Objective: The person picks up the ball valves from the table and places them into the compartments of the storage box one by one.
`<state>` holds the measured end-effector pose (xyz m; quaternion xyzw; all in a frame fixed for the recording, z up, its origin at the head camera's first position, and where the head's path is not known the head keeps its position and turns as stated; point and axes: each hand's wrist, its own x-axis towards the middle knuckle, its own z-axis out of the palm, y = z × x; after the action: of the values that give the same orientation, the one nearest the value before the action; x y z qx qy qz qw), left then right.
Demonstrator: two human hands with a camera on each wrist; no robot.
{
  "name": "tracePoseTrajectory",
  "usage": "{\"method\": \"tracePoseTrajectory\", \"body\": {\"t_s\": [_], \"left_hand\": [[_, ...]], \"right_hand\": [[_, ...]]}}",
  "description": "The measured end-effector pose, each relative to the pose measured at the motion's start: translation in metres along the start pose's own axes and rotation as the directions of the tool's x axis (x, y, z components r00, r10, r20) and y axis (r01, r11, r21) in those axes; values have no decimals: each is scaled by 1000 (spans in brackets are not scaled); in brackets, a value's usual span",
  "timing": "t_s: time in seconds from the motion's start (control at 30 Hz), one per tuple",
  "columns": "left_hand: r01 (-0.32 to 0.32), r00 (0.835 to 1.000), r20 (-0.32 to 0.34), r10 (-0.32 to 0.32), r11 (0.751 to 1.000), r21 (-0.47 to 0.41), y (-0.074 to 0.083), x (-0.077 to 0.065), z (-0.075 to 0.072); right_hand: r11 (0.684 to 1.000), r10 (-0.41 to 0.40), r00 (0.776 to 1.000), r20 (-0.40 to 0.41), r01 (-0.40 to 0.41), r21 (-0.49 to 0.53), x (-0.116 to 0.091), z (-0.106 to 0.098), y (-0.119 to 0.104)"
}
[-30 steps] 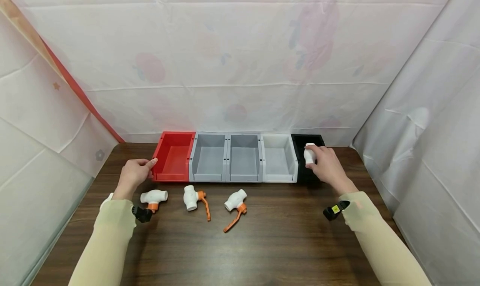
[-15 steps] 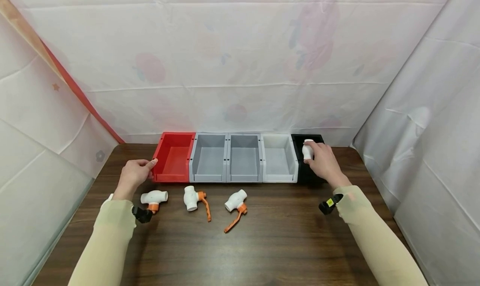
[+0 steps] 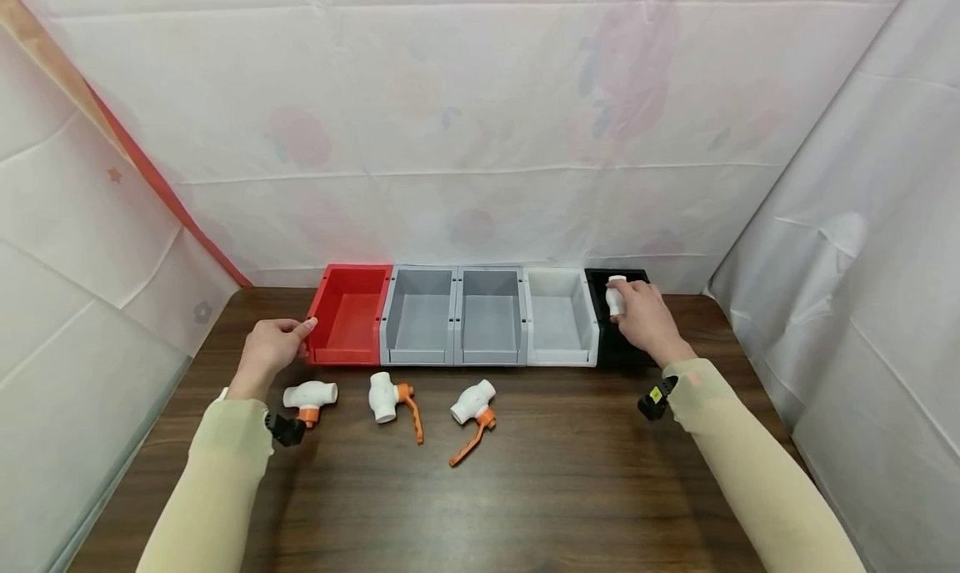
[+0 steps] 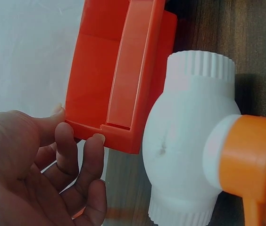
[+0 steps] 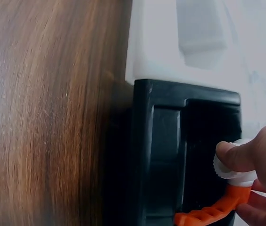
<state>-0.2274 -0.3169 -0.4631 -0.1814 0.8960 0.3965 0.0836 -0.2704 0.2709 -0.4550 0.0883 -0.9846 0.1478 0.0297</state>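
My left hand (image 3: pixel 270 352) pinches the near left wall of the red bin (image 3: pixel 343 355) between thumb and fingers. In the left wrist view a white ball valve (image 4: pixel 185 136) with an orange handle lies close beside that hand. My right hand (image 3: pixel 649 323) grips another white ball valve (image 3: pixel 615 298) at the black bin (image 3: pixel 613 352). In the right wrist view the thumb presses this valve's ribbed end, and its orange handle (image 5: pixel 206 215) points down across the bin's opening. The palm side of that grip is hidden.
Between the red and black bins stand two grey bins (image 3: pixel 417 355) (image 3: pixel 489 355) and a white bin (image 3: pixel 561 357), all in one row. Two more ball valves (image 3: pixel 383 398) (image 3: pixel 472 401) lie on the wooden table (image 3: pixel 525 490). A pale curtain (image 3: pixel 480 123) hangs behind the bins.
My right hand has moved slightly farther back and left with the ball valve, over the black bin. The left hand has stayed at the red bin.
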Motion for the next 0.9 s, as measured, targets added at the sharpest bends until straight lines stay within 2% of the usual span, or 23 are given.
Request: {"method": "tracePoseTrajectory", "body": {"t_s": [0.27, 0.5, 0.9], "left_hand": [[10, 1000, 9, -10, 1000, -1, 0, 0, -1], [7, 1000, 10, -7, 1000, -1, -2, 2, -2], [-4, 1000, 2, 4, 1000, 17, -2, 1, -3]], "right_hand": [[999, 10, 1000, 13, -10, -36, 7, 9, 6], [998, 30, 998, 59, -26, -60, 12, 19, 12], [996, 48, 994, 95, -40, -84, 18, 25, 5]]}}
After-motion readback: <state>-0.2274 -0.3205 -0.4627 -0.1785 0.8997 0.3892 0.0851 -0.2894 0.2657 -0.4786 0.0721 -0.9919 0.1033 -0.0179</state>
